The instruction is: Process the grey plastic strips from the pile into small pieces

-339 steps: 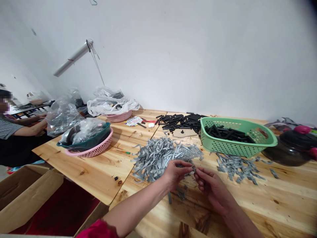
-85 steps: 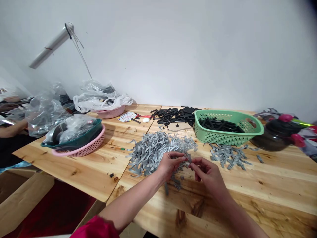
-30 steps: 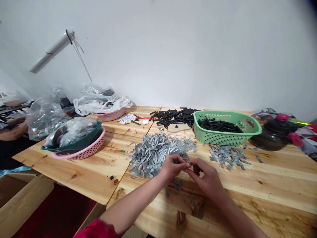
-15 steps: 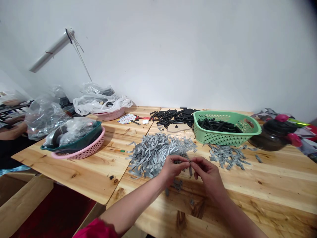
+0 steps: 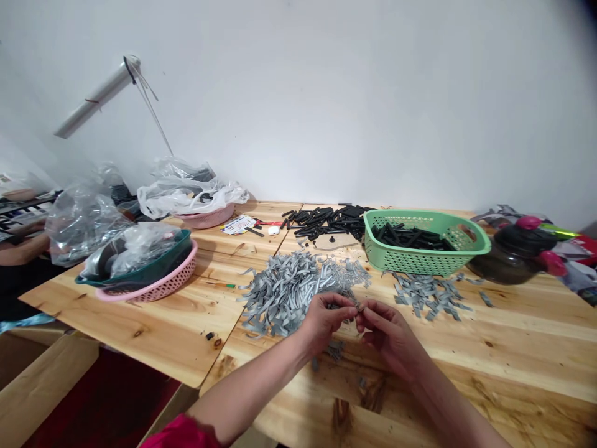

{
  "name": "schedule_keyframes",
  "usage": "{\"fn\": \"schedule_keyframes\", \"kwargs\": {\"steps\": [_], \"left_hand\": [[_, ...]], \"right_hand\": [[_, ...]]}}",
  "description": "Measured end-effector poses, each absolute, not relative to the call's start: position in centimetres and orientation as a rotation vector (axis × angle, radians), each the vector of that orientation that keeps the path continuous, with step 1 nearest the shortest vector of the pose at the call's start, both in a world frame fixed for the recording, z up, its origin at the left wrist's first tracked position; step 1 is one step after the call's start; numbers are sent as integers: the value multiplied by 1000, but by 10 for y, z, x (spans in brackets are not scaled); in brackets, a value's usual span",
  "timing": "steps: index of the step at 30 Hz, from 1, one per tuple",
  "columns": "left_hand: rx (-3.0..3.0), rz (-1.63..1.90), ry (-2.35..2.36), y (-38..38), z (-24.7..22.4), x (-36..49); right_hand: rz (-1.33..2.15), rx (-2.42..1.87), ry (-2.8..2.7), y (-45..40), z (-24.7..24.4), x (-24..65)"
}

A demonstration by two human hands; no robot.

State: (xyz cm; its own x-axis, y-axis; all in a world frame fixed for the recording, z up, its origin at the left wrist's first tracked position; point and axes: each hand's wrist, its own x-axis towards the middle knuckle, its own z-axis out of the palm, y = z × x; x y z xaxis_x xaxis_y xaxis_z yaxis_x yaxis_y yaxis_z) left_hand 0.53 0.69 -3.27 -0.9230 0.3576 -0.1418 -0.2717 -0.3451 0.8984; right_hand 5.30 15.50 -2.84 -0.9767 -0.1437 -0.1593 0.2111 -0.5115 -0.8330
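My left hand (image 5: 328,320) and my right hand (image 5: 386,331) meet over the table, thumbs and fingertips pinched together. Between them is a small grey strip (image 5: 359,307), mostly hidden by the fingers. Just beyond and left of my left hand spreads a big heap of curled grey strips (image 5: 284,292). A smaller group of flat grey strips (image 5: 431,294) lies to the right, past my right hand. Under my wrists are a few grey scraps (image 5: 334,350) on the wood.
A green basket (image 5: 426,260) holds black tubes; more black tubes (image 5: 321,219) lie by the wall. A dark pot (image 5: 497,258) stands right. At left are a pink basket (image 5: 172,283) bearing a green one, and plastic bags (image 5: 191,193). A person's arm (image 5: 25,250) shows far left.
My right hand's fingers have curled in closer to the left fingertips. The end of the grey strip that hung below the fingers is now out of sight.
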Motion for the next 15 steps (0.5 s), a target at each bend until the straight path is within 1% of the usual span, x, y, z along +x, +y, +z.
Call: {"fn": "schedule_keyframes", "kwargs": {"steps": [6,15], "left_hand": [[364,2302,1729,4,-23,9],[699,2231,1935,-1,-21,6]], "right_hand": [[-2590,272,1299,157,-28,52],[-2606,210,1272,156,-29,52]]}}
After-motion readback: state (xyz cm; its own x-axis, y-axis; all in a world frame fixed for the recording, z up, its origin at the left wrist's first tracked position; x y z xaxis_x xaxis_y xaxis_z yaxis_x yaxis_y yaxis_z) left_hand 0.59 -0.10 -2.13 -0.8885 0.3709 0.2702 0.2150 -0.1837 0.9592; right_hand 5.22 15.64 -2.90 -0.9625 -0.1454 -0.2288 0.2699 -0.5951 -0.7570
